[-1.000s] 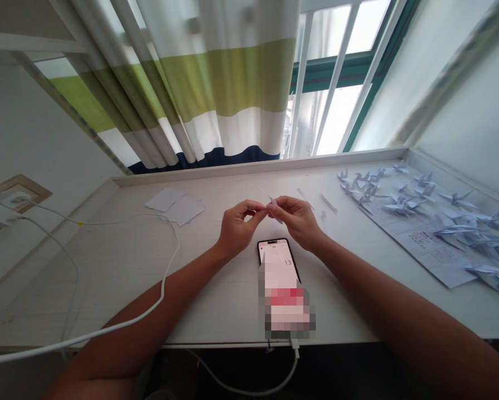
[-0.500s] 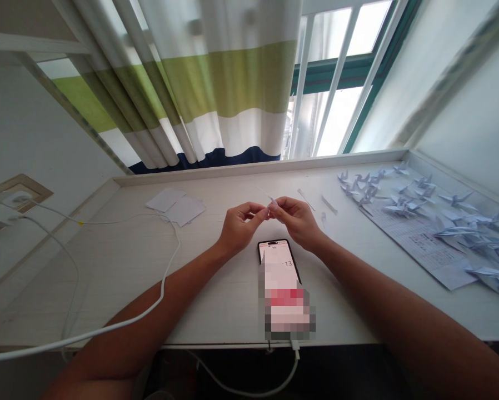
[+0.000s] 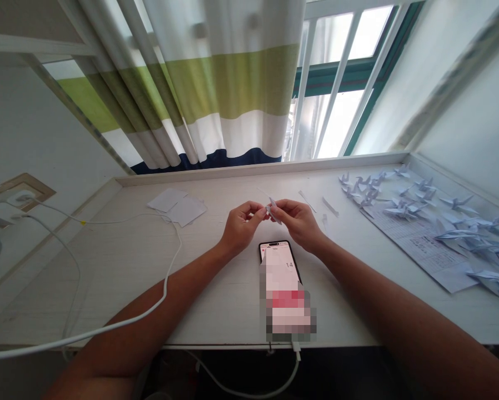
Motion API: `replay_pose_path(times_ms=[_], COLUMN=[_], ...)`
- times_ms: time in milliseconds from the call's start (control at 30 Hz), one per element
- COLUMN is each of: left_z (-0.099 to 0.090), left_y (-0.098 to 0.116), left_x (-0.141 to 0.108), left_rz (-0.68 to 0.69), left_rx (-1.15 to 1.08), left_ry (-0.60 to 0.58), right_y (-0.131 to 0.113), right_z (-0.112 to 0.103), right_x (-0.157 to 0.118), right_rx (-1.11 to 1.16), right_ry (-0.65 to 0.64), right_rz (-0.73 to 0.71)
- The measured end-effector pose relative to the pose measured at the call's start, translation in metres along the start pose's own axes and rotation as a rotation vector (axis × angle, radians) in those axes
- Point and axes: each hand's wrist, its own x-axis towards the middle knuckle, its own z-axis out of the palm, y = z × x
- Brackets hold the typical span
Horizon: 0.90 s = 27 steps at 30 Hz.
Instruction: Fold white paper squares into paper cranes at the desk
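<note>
Between my two hands is a small folded white paper, narrow and pointed, tilted up to the left. My right hand pinches it between thumb and fingers. My left hand has its thumb and forefinger pressed together at the paper's left side, its fingertips partly on it. Just below the hands a phone lies face up on the white desk, its lower part blurred out.
Flat paper squares lie at the back left, paper strips right of my hands. Several folded paper cranes stand around a printed sheet at the right. A white cable crosses above my left forearm.
The folded paper has turned slightly and shows more of its side between my fingers. The number on the phone went from 13 to 14. The whole view has shifted a little.
</note>
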Motion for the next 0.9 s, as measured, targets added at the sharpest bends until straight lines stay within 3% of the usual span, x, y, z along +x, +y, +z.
replay_pose_path(times_ms=[200, 533, 900], left_z=[-0.003, -0.012, -0.013], left_y=[-0.003, -0.003, -0.004], left_x=[0.001, 0.007, 0.006], left_rz=[0.025, -0.018, -0.037], left_rx=[0.079, 0.069, 0.019], left_ry=[0.029, -0.111, -0.101], right_y=[0.005, 0.006, 0.009], right_z=[-0.002, -0.006, -0.008], right_x=[0.000, 0.001, 0.000], right_rx=[-0.037, -0.020, -0.027], right_ry=[0.034, 0.027, -0.005], right_rz=[0.002, 0.024, 0.044])
